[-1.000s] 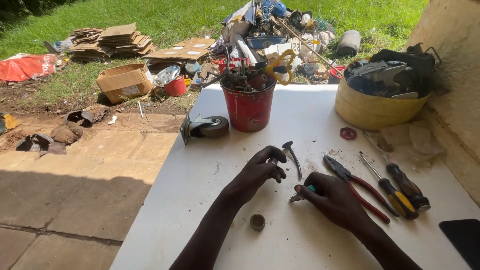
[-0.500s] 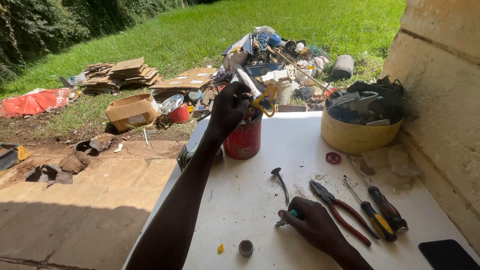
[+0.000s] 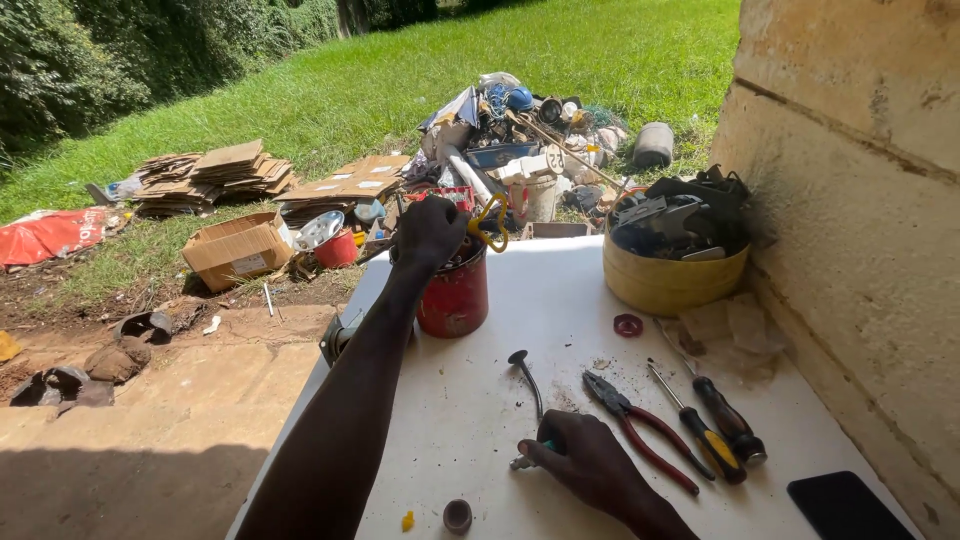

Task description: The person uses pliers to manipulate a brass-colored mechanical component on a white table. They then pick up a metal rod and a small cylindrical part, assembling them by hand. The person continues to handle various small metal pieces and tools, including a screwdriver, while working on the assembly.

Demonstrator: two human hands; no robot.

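Red tin can (image 3: 455, 295) is the thing in hand: left hand (image 3: 430, 232) sits on its rim, fingers curled down into the tools stuffed inside, grip closed, though on which item I cannot tell. A yellow-handled tool (image 3: 490, 222) pokes out of the can just right of that hand.

Right hand (image 3: 590, 462) rests low on the white counter (image 3: 560, 290), grip closed around a small metal part with a teal bit (image 3: 545, 447). A bent metal rod with a round head (image 3: 527, 375) lies just ahead of it, end near the fingers.

Right of the right hand: red-handled pliers (image 3: 640, 425), then two screwdrivers (image 3: 710, 420) side by side. Further out, a small red ring (image 3: 628, 325), crumpled paper, a round yellow tub (image 3: 670, 275) full of dark hardware against the stone wall (image 3: 860, 200). Dark phone-like slab (image 3: 848, 505) at the near right corner. Small round cap (image 3: 457, 515) and a yellow fleck near the edge, left of the right hand.

Judgement: can is crammed and light, so lift straight up, not sideways, or it tips. Keep the right hand pinning its part flat.

Beyond the counter: scrap pile, cardboard, grass.
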